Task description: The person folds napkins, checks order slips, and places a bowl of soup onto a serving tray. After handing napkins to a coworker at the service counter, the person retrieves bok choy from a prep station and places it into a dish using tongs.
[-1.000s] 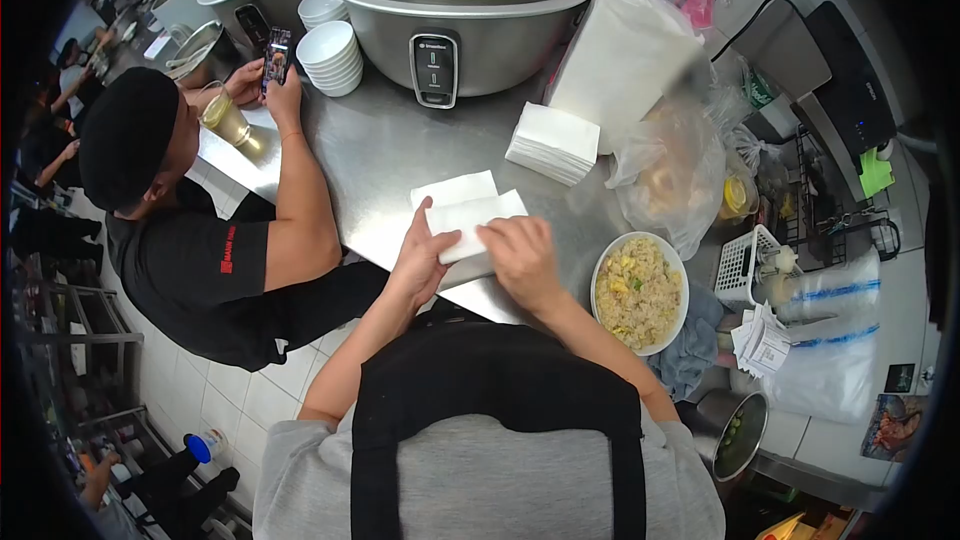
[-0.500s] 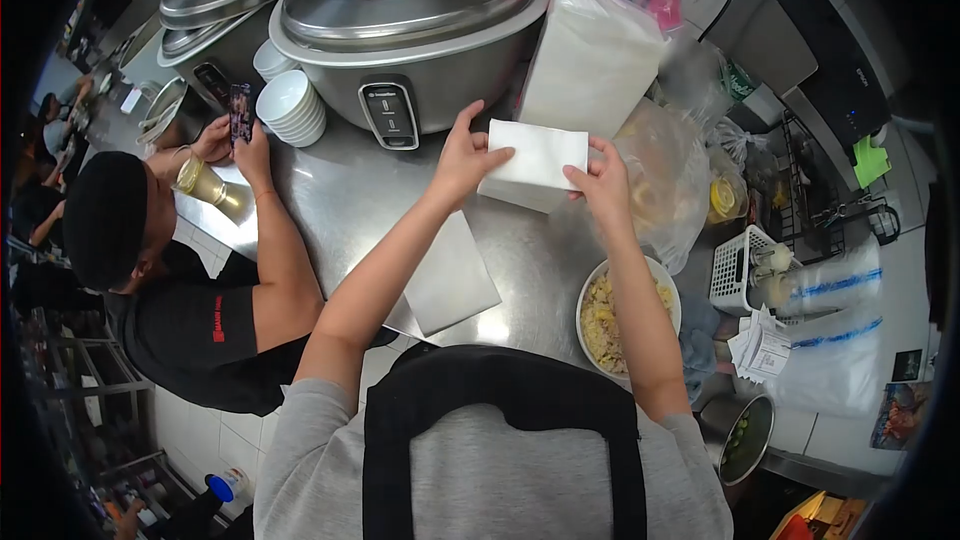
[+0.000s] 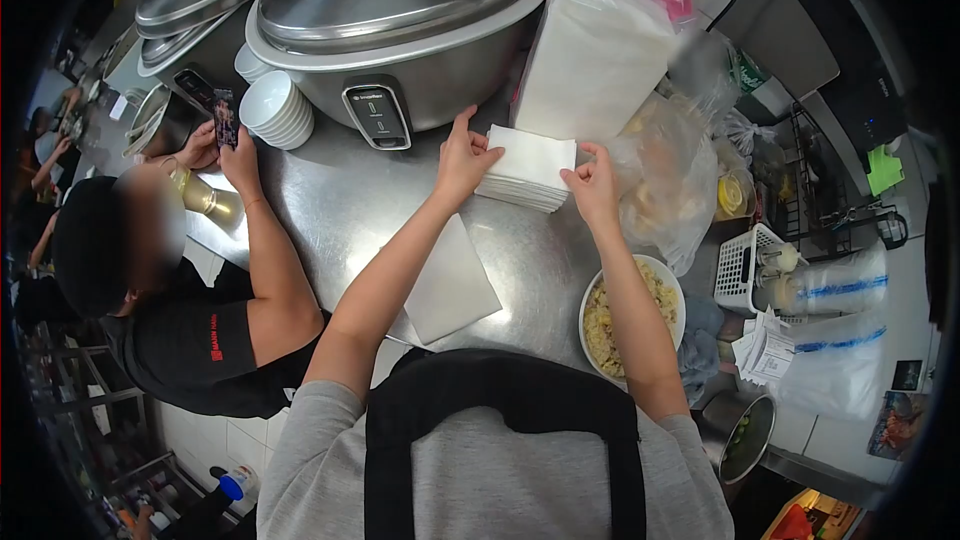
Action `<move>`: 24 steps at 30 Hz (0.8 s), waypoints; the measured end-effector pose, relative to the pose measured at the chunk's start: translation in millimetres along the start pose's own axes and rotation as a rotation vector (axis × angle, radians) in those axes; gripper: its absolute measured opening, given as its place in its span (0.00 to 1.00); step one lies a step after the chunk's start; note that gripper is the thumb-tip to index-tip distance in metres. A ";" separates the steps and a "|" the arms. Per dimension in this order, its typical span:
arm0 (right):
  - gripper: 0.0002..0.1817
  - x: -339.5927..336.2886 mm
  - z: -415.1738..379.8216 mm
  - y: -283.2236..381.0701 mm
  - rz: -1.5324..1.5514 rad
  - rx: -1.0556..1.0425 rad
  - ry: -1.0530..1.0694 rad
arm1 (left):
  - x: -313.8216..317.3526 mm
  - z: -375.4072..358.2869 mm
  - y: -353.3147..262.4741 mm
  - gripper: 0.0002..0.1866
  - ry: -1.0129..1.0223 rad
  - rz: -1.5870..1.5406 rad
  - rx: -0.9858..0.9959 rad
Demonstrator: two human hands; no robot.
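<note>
A folded white paper napkin [image 3: 533,152] lies level over a stack of folded napkins [image 3: 518,191] on the steel counter. At its left edge, my left hand [image 3: 466,157] is closed with the thumb on top of the napkin and the index finger pointing up and away. My right hand [image 3: 594,186] pinches the right edge between thumb and fingers. Nearer to me, under my left forearm, lies a larger flat napkin [image 3: 453,285]. Behind the stack stands a tall pack of white napkins [image 3: 594,55] in plastic wrap.
A large rice cooker [image 3: 410,50] stands at the back, with stacked white bowls [image 3: 277,112] beside it. To the right are a bowl of fried rice [image 3: 602,328], plastic bags [image 3: 665,180] and a white basket [image 3: 738,272]. On the left a person [image 3: 180,310] holds a phone [image 3: 226,120].
Both hands have lowered the folded napkin onto the stack, whose layered front edge now shows more. My right hand has shifted slightly left. The view has moved a little.
</note>
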State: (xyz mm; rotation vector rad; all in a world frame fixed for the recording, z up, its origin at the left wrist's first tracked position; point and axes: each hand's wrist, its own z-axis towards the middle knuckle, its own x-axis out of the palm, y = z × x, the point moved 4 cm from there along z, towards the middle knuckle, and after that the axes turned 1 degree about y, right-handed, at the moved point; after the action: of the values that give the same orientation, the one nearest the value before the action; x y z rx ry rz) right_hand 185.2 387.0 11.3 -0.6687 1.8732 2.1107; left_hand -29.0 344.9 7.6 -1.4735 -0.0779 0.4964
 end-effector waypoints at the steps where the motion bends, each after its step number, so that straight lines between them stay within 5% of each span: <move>1: 0.26 0.3 -1.7 0.8 -0.022 0.000 -0.011 | 0.3 -1.0 1.0 0.39 -0.014 0.011 0.017; 8: 0.28 12.4 -3.2 -14.4 -0.084 -0.053 -0.009 | 2.8 -5.6 10.3 0.37 0.028 0.119 -0.059; 11: 0.30 22.5 -3.8 -25.0 0.304 0.099 -0.105 | 11.9 -3.8 25.8 0.34 -0.063 -0.204 -0.061; 13: 0.32 25.5 -9.0 -10.7 0.401 0.224 -0.018 | 20.0 -13.4 21.3 0.32 0.063 -0.543 -0.389; 17: 0.33 26.1 -14.4 1.9 0.272 0.220 0.043 | 25.2 -20.9 9.7 0.33 0.102 -0.455 -0.379; 20: 0.30 19.2 -9.0 -13.1 0.238 0.236 0.027 | 15.6 -15.0 10.3 0.32 0.044 -0.392 -0.329; 22: 0.24 -1.0 -21.6 30.2 -0.216 -0.194 0.000 | 1.0 -10.9 -16.6 0.31 -0.048 0.134 0.284; 24: 0.23 -2.8 -23.3 53.9 -0.320 -0.340 0.056 | 7.4 -10.0 -25.3 0.30 0.004 0.344 0.349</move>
State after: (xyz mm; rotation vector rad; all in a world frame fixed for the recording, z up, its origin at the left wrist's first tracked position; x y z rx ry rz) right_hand 166.5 356.5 58.0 -1.0332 1.3287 2.2239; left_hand -12.0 337.9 29.0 -1.1470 0.2584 0.7446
